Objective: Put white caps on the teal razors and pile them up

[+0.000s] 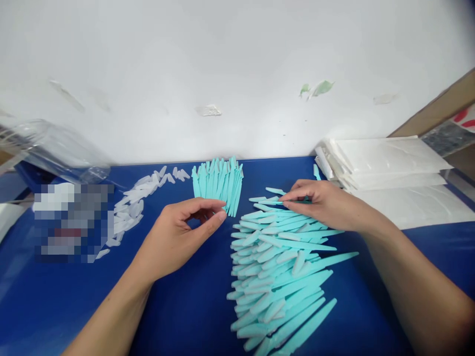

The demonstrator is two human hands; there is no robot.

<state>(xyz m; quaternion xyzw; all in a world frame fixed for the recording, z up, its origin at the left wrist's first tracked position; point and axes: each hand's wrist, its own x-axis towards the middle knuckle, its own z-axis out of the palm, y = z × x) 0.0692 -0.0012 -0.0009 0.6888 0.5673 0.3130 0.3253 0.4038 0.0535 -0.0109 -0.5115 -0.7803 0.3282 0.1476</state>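
Note:
Many turquoise stick-like pieces with pale covers lie in a large pile [282,267] on the blue table. My right hand [315,200] pinches one turquoise stick [275,202] at the pile's far end. Beside the front of a smaller, upright-pointing turquoise bundle [217,180], my left hand [193,227] is curled, thumb and forefinger close together at the bundle's near end. Whether something small sits between those fingertips is hidden. Translucent white caps [128,217] are scattered left of my left hand.
White paper packets [393,158] are stacked at the back right, near a cardboard edge [438,106]. A clear plastic bag [55,148] lies at the back left, with a pixelated item [74,222] in front. A pale wall [237,64] bounds the blue table [178,306].

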